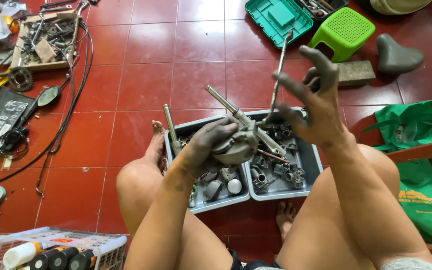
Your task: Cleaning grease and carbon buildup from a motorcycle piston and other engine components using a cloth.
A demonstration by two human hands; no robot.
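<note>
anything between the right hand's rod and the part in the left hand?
Nothing visible. The left hand grips the grey metal part above the grey trays. The right hand holds the thin rod upright, its lower end right beside the part; whether they touch is unclear.

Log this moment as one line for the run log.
left hand: grips greasy metal part | right hand: holds thin metal tool | below: two grey trays of parts | floor: red tiles
</note>
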